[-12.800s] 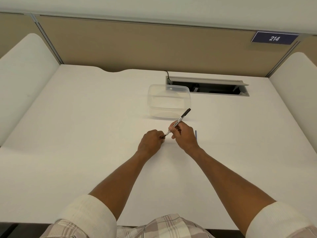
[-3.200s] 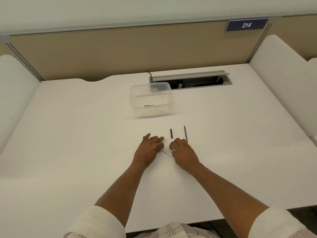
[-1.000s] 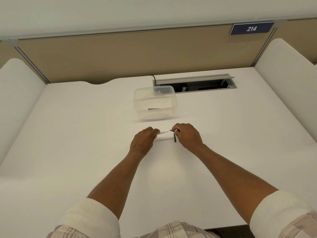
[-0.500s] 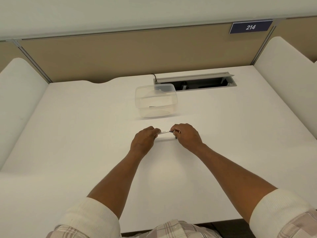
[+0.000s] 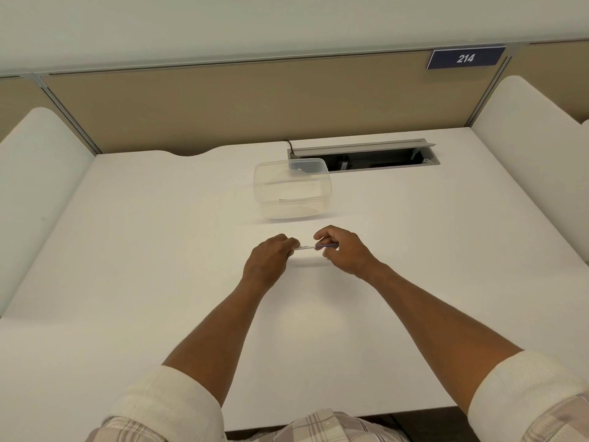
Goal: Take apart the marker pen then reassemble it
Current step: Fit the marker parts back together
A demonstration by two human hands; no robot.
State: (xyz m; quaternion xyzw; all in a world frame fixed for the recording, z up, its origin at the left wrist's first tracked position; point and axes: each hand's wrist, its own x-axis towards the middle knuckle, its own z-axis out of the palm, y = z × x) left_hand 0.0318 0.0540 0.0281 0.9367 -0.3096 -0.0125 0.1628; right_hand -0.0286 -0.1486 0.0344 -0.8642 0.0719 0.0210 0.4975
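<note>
Both hands meet just above the middle of the white desk (image 5: 159,250). My left hand (image 5: 269,258) pinches the left end of the white marker barrel (image 5: 304,247), which lies level between the hands. My right hand (image 5: 342,250) grips a thin blue ink rod (image 5: 325,246) whose left end sits at the barrel's right opening. The rod's right end is hidden inside my fingers. The small dark cap seen earlier on the desk is not visible now.
A clear plastic container (image 5: 291,188) stands just beyond the hands, with a small dark piece lying inside. Behind it is an open cable hatch (image 5: 363,154) in the desk. White side partitions rise at left and right, a tan panel at the back.
My right hand has brought the blue rod to the barrel's open end and both hands have lifted slightly; the dark cap that lay under my right hand is out of sight.
</note>
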